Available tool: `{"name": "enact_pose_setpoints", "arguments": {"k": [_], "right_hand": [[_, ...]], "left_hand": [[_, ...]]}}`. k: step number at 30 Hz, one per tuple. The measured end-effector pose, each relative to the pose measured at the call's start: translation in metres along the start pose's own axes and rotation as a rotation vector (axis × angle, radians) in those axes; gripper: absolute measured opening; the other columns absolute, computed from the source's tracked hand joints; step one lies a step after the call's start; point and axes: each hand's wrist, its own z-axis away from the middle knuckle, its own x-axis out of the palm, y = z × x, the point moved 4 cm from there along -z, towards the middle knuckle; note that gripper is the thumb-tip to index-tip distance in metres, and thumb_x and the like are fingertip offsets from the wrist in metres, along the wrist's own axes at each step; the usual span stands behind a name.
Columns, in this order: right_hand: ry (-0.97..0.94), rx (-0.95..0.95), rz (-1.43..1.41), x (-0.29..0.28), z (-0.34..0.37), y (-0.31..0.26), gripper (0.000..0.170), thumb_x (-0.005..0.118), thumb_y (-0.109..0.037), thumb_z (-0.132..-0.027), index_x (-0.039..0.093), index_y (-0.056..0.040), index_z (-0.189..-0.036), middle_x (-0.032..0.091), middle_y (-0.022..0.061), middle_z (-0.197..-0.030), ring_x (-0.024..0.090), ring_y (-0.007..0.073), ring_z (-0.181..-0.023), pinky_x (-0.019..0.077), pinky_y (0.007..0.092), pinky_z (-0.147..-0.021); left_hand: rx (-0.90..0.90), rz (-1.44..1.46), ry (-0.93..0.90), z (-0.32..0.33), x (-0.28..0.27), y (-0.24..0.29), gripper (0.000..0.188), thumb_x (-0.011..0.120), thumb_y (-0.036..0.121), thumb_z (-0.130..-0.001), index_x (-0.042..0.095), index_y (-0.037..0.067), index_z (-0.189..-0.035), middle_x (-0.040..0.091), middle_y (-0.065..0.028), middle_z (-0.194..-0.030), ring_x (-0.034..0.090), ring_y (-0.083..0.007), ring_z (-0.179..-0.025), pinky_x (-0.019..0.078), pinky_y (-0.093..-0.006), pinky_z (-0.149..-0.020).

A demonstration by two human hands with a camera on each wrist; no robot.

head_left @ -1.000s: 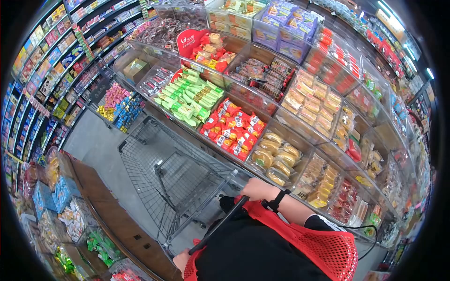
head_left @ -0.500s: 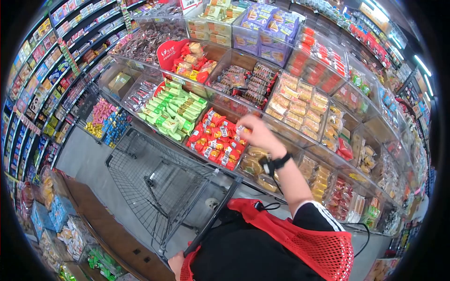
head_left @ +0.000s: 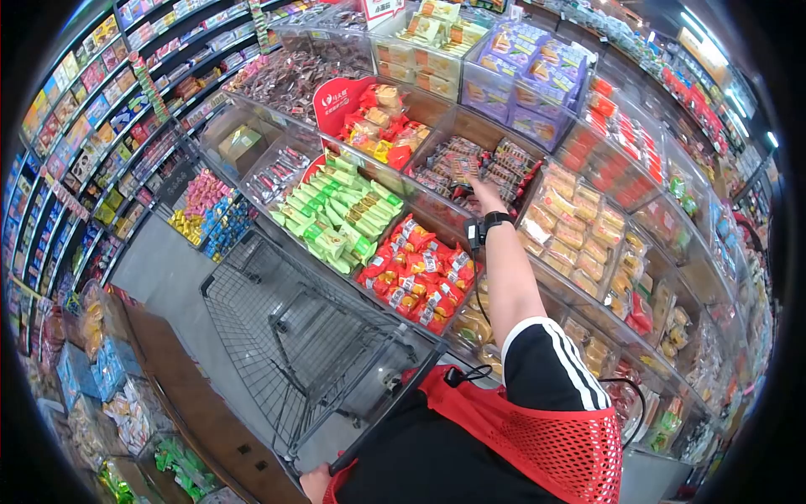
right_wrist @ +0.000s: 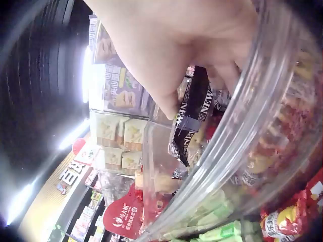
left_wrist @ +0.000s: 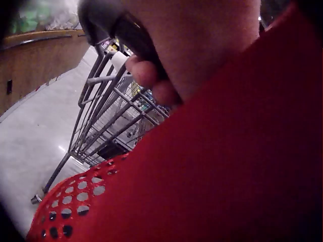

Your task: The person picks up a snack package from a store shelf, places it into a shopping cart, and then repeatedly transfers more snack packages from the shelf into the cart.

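Black packet (right_wrist: 194,108) printed "NEW" in white, pinched by right fingers (right_wrist: 165,98); left fingers (left_wrist: 145,74) grip cart handle (left_wrist: 136,39).

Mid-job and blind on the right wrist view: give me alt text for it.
The right hand has a black packet marked NEW in its grip, beside a clear bin wall. Green packets show along the bottom, a red sign at lower left.

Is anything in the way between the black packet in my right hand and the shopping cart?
Yes. Between the black packet in your right hand and the shopping cart are the clear bin wall and, beyond it, the red packets.
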Motion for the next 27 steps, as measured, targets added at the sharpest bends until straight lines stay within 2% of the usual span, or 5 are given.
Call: {"name": "enact_pose_setpoints", "arguments": {"k": [4, 8, 11, 19, 27], "right_hand": [[-0.049, -0.079, -0.250, 0.006, -0.008, -0.002, 0.034, 0.074, -0.028, -0.077, 0.060, -0.0080, -0.100, 0.063, 0.0041, -0.084, 0.060, 0.0145, -0.066, 0.0411, 0.0275, -0.055], [0.055, -0.288, -0.492, -0.011, 0.049, -0.029, 0.043, 0.074, -0.015, -0.077, 0.056, -0.0039, -0.114, 0.063, 0.0068, -0.093, 0.062, 0.0148, -0.071, 0.0491, 0.0252, -0.059], [-0.347, -0.314, -0.817, -0.014, 0.118, -0.039, 0.047, 0.069, -0.006, -0.082, 0.046, -0.0033, -0.122, 0.061, 0.0090, -0.104, 0.063, 0.0169, -0.088, 0.0536, 0.0312, -0.075], [-0.764, -0.369, -0.701, 0.010, 0.262, -0.023, 0.037, 0.068, -0.003, -0.081, 0.056, 0.0039, -0.115, 0.065, 0.0072, -0.101, 0.062, 0.0117, -0.088, 0.0485, 0.0259, -0.083], [-0.809, -0.302, -0.630, 0.046, 0.286, 0.003, 0.025, 0.067, -0.007, -0.083, 0.063, 0.0030, -0.106, 0.067, 0.0063, -0.094, 0.062, 0.0092, -0.082, 0.0481, 0.0236, -0.077]], "left_hand": [[-0.018, 0.056, -0.028, -0.001, -0.010, -0.001, 0.027, 0.057, 0.036, -0.072, 0.062, 0.011, -0.067, 0.059, -0.0126, -0.056, 0.062, -0.0317, -0.056, 0.0464, -0.0427, -0.052], [-0.070, 0.081, -0.018, -0.008, -0.046, 0.026, 0.026, 0.057, 0.036, -0.073, 0.065, 0.011, -0.069, 0.060, -0.0137, -0.057, 0.062, -0.0316, -0.057, 0.0472, -0.0424, -0.054], [-0.099, 0.096, 0.041, -0.012, -0.043, 0.024, 0.031, 0.061, 0.040, -0.070, 0.066, 0.010, -0.066, 0.060, -0.0140, -0.058, 0.062, -0.0324, -0.056, 0.0477, -0.0417, -0.054], [-0.099, 0.085, 0.088, -0.015, -0.062, 0.032, 0.045, 0.063, 0.052, -0.070, 0.066, 0.007, -0.067, 0.060, -0.0161, -0.061, 0.062, -0.0341, -0.059, 0.0472, -0.0421, -0.056], [-0.104, 0.076, 0.120, -0.017, -0.069, 0.036, 0.031, 0.068, 0.039, -0.067, 0.065, 0.009, -0.069, 0.061, -0.0138, -0.062, 0.062, -0.0328, -0.059, 0.0472, -0.0420, -0.055]]}}
